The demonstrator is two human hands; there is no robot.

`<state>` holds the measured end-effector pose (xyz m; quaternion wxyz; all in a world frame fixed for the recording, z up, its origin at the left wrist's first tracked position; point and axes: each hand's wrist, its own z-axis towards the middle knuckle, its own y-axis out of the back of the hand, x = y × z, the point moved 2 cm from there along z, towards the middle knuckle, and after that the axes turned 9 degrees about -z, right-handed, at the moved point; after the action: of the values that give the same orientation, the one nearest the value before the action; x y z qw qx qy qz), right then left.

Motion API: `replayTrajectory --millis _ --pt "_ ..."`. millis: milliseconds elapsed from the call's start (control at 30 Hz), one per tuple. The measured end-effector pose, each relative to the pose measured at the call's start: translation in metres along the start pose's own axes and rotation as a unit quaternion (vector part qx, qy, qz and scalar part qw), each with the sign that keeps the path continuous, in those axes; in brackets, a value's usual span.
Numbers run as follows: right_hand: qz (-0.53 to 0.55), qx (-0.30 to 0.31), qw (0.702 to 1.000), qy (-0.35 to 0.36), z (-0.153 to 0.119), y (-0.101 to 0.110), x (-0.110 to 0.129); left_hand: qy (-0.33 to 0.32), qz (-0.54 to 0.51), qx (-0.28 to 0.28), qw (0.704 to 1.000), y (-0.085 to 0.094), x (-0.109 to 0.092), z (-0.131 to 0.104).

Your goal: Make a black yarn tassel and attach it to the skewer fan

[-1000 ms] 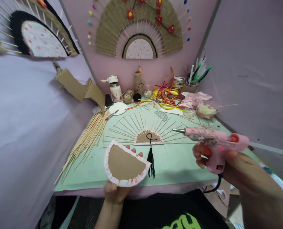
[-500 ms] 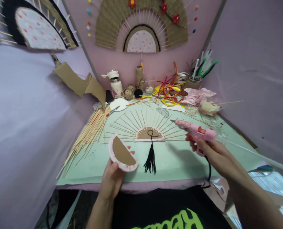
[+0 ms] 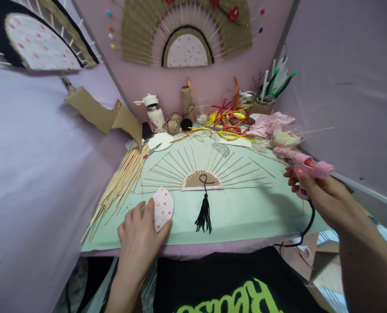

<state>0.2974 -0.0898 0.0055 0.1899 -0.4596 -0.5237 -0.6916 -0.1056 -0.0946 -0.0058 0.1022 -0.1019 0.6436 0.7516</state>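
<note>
My left hand [image 3: 143, 232] is at the near left of the table with a half-round, cloth-covered cardboard piece [image 3: 164, 206], dotted side up. Index finger and thumb lie at its edges; whether it rests fully on the table I cannot tell. My right hand [image 3: 314, 182] grips a pink hot glue gun [image 3: 311, 165] above the table's right side, its nozzle pointing left. Between the hands lies a fan frame of thin sticks [image 3: 186, 157] around a brown cardboard half-round [image 3: 193, 179]. A black tassel [image 3: 204, 215] hangs down from it, its looped cord lying over the cardboard.
Loose bamboo sticks [image 3: 118, 189] lie at the left beside bent cardboard [image 3: 89, 108]. A bottle [image 3: 155, 115], a twine ball [image 3: 173, 124], coloured pipe cleaners [image 3: 229, 119] and dotted cloth [image 3: 268, 123] line the back. The gun's black cord [image 3: 311, 221] drops over the right edge.
My left hand has turned the half-round piece over, from bare cardboard showing to dotted cloth up, and lowered it towards the table. The glue gun has moved right, away from the fan frame.
</note>
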Motion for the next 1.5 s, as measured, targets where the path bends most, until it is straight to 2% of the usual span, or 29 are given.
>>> replayTrajectory --millis 67,133,233,333,433,633,1033,1200,1400,1500 --pt "0.003 -0.008 1.0 -0.01 0.003 0.004 -0.007 -0.04 -0.033 -0.026 0.998 0.007 -0.007 0.007" --pt "0.004 -0.018 1.0 -0.012 0.006 0.007 -0.01 -0.112 -0.091 -0.03 0.989 0.01 -0.024 0.021" --pt "0.001 -0.024 1.0 -0.017 0.007 0.007 -0.012 -0.22 -0.142 0.038 0.964 0.0 -0.063 0.047" --pt "-0.011 -0.018 1.0 -0.013 0.008 0.005 -0.015 -0.21 -0.144 0.08 0.964 -0.019 -0.096 0.069" --pt "-0.016 -0.018 1.0 -0.001 0.008 0.005 -0.019 -0.199 -0.12 0.081 0.969 -0.037 -0.111 0.081" --pt "-0.028 -0.008 0.999 -0.018 0.008 0.002 -0.018 -0.201 -0.112 0.109 0.967 -0.051 -0.112 0.092" --pt "-0.025 -0.009 1.0 -0.014 0.012 0.001 -0.024 -0.194 -0.002 0.124 0.973 -0.055 -0.118 0.095" --pt "-0.011 -0.017 1.0 -0.023 0.013 -0.001 -0.025 -0.211 0.054 0.105 0.97 -0.058 -0.115 0.096" --pt "-0.005 -0.015 1.0 -0.023 0.013 -0.001 -0.031 -0.196 0.01 0.107 0.975 -0.053 -0.109 0.097" --pt "0.005 -0.017 0.999 -0.027 0.013 0.0 -0.033 -0.197 -0.035 0.07 0.977 -0.043 -0.104 0.089"
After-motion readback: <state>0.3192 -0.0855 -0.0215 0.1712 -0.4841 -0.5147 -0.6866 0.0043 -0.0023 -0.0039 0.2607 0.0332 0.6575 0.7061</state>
